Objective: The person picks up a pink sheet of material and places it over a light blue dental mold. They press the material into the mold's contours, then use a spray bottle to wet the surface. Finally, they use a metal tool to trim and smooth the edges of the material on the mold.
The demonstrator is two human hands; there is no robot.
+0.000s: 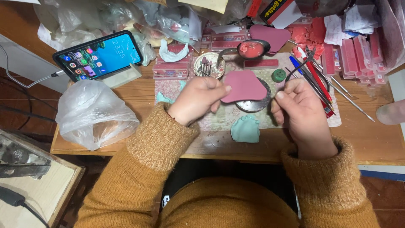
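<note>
Above desk centre: left hand [197, 101] grip clamped on pink wax sheet [244, 85]; right hand [300, 110] grip closed on scissors [304, 63]; red boxes [358, 57] far right.

Phone [98, 55] propped far left; plastic bag [93, 113] near it; green lump [246, 129] at desk edge.

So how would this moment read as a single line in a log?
left hand: holds pink wax sheet | right hand: grips scissors | below: green cast on wooden table
</note>
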